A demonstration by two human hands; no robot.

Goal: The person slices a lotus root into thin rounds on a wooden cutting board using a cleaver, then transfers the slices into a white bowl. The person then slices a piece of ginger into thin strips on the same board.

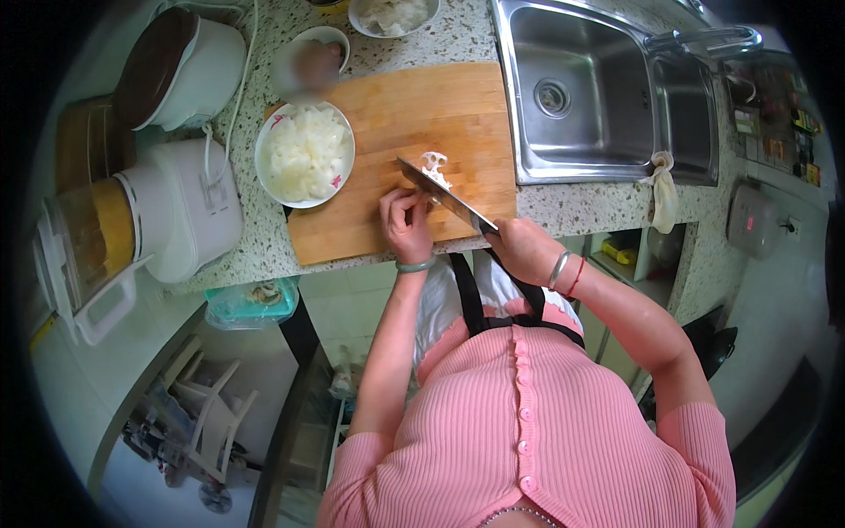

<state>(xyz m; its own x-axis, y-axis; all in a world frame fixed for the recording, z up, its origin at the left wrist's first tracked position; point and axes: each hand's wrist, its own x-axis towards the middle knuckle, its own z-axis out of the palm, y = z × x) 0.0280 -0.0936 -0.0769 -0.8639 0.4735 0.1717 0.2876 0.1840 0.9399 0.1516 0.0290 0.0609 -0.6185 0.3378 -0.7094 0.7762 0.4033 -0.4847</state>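
My right hand is wrapped round the handle of a kitchen knife, its blade slanting to the upper left, low over the wooden cutting board. Just beyond the blade lies a small white food piece with holes, like a lotus root slice. My left hand is on the near side of the blade, its fingers curled and pinched; anything between them is too small to make out. On the board's left edge rests a white plate heaped with chopped white pieces.
A steel double sink with a faucet lies to the right, a cloth over its edge. Behind the board are two bowls, one holding white food. White appliances line the left. A turquoise bin hangs below the counter.
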